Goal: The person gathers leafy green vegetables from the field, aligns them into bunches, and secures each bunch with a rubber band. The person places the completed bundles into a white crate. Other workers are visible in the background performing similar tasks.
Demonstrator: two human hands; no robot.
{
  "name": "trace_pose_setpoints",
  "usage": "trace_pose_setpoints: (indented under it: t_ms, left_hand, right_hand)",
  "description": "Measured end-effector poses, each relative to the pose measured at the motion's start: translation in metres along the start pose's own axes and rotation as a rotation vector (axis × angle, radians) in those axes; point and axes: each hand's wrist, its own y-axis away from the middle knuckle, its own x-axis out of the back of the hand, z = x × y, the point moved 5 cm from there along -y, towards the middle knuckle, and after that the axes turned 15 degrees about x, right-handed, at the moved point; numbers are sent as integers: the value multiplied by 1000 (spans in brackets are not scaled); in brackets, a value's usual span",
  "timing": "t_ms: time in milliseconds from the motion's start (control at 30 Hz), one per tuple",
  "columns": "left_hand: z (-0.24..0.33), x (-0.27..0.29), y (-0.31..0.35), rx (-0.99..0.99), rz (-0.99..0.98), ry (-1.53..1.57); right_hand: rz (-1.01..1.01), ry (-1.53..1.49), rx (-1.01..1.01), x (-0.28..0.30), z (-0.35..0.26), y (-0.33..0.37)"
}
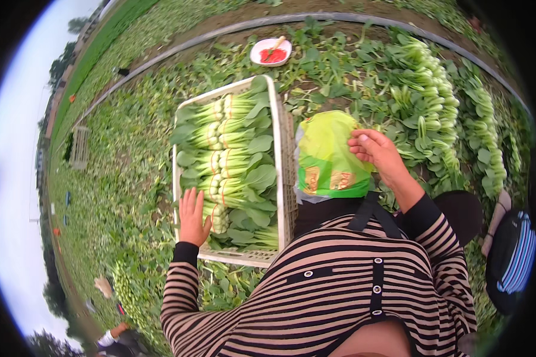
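Observation:
Bundles of bok choy (pixel 220 146) tied with red bands lie stacked in a white plastic crate (pixel 283 172), their pale stem ends meeting along the middle. My left hand (pixel 192 215) rests with fingers outstretched at the near left of the crate, against the closest bundles. A yellow-green plastic bag (pixel 327 152) covers my knee just right of the crate. Over its right edge is my right hand (pixel 376 153), fingers curled and thumb pressed toward the index finger; whether something small is pinched there cannot be made out.
Beyond the crate sits a white bowl (pixel 255 55) of red bands with a wooden-looking stick. Loose bok choy (pixel 435 101) lies in rows on the right. A dark bag with blue stripes (pixel 512 262) is at far right. Another person (pixel 122 342) is at lower left.

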Motion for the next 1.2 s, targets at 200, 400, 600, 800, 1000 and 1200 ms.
trace_pose_setpoints:
  t_ms: [200, 400, 600, 800, 1000, 1200]
  left_hand:
    - [163, 36, -89, -208, 249, 507]
    - [384, 75, -141, -714, 125, 811]
    - [522, 48, -195, -826, -128, 1148]
    - [565, -18, -253, -464, -649, 1470]
    - [576, -40, -257, -317, -792, 1475]
    - [583, -32, -248, -440, -799, 1336]
  right_hand:
    - [207, -150, -48, 57, 42, 6]
    - [450, -144, -164, 123, 101, 45]
    - [701, -199, -211, 180, 142, 63]
    - [953, -205, -220, 256, 166, 50]
    - [1131, 29, -19, 366, 166, -21]
    - [1365, 165, 27, 449, 168, -89]
